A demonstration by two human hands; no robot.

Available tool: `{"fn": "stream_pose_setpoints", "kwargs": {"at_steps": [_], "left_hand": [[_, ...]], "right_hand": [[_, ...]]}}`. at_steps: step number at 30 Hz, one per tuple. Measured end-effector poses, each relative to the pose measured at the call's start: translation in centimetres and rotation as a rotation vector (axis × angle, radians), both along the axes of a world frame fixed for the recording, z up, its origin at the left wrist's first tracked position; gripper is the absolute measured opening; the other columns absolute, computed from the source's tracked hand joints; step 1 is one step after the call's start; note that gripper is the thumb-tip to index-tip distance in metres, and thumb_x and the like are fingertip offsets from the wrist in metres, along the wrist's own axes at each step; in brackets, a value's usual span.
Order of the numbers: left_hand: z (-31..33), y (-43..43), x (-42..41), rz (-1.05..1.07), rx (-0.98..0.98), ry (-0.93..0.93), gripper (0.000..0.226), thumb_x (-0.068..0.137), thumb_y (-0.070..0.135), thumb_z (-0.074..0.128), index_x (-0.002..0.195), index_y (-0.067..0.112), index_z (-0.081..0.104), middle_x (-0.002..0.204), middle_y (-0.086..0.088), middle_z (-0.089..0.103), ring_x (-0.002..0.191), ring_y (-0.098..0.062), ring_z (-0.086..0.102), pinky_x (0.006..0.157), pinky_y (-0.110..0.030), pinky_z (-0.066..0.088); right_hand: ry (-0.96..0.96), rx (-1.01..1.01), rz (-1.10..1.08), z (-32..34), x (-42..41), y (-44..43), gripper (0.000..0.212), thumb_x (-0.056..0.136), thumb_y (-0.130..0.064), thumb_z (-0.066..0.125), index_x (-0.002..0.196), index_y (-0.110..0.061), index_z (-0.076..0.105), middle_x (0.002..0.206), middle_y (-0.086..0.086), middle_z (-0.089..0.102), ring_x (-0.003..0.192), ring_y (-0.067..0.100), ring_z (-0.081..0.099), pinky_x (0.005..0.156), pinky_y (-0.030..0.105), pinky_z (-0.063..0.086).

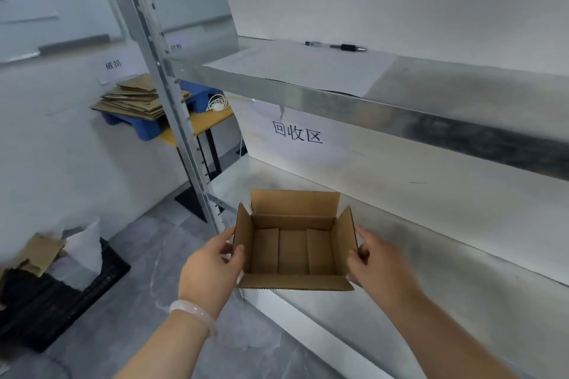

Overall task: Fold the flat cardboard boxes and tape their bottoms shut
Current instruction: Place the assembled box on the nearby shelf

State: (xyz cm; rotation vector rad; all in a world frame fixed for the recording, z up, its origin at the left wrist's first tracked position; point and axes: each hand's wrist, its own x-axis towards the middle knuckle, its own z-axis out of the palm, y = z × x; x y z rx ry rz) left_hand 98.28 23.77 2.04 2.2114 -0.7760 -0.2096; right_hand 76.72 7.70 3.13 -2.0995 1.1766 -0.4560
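Observation:
A small brown cardboard box (294,251) is folded up and faces me with its top open, all top flaps standing out. Its bottom flaps lie closed inside. My left hand (212,264) grips the box's left wall, thumb over the edge. My right hand (377,261) grips the right wall the same way. The box is held in the air at the front edge of the lower metal shelf (431,240). No tape is in view.
A metal rack has an upper shelf (338,95) with a paper sheet and a pen (337,47). A stack of flat cardboard (135,100) lies on a blue pallet on a table at back left. A black crate (55,295) with scraps stands on the floor at left.

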Motion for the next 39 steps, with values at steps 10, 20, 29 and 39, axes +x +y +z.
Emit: {"fn": "stream_pose_setpoints", "kwargs": {"at_steps": [10, 20, 29, 39], "left_hand": [[-1.8, -5.4, 11.7, 0.062, 0.029, 0.196, 0.041, 0.095, 0.030, 0.058, 0.135, 0.030, 0.049, 0.095, 0.011, 0.060, 0.081, -0.009, 0.064, 0.067, -0.027, 0.055], [-4.2, -7.7, 18.0, 0.056, -0.014, 0.595, 0.048, 0.087, 0.030, 0.071, 0.124, 0.026, 0.041, 0.106, -0.002, 0.063, 0.083, -0.020, 0.071, 0.067, -0.037, 0.062], [-3.5, -6.5, 23.7, -0.212, 0.013, 0.056, 0.048, 0.086, 0.042, 0.067, 0.127, 0.027, 0.048, 0.128, 0.007, 0.044, 0.117, -0.015, 0.050, 0.099, -0.034, 0.048], [-4.7, -11.0, 27.8, -0.600, 0.068, 0.178, 0.069, 0.096, 0.036, 0.057, 0.154, 0.027, 0.020, 0.161, 0.002, 0.019, 0.148, -0.015, 0.016, 0.120, -0.040, 0.023]], "right_hand": [[0.193, -0.117, 0.096, -1.2, 15.3, -8.0, 0.048, 0.094, -0.024, 0.049, 0.142, -0.028, 0.046, 0.085, -0.005, 0.058, 0.081, 0.018, 0.061, 0.070, 0.030, 0.050], [0.176, -0.024, 0.038, -2.3, 24.1, -12.2, 0.041, 0.098, -0.028, 0.052, 0.139, -0.031, 0.051, 0.115, 0.000, 0.061, 0.101, 0.020, 0.061, 0.088, 0.039, 0.053], [-0.208, 0.239, -0.473, -4.5, 24.0, -4.4, 0.079, 0.089, -0.044, 0.065, 0.152, -0.037, 0.019, 0.148, -0.006, 0.033, 0.131, 0.017, 0.045, 0.107, 0.045, 0.042], [-0.485, 0.540, -0.695, -5.5, 26.2, 2.8, 0.086, 0.092, -0.029, 0.065, 0.156, -0.029, 0.007, 0.145, 0.003, 0.048, 0.116, 0.021, 0.060, 0.094, 0.040, 0.054]]}}
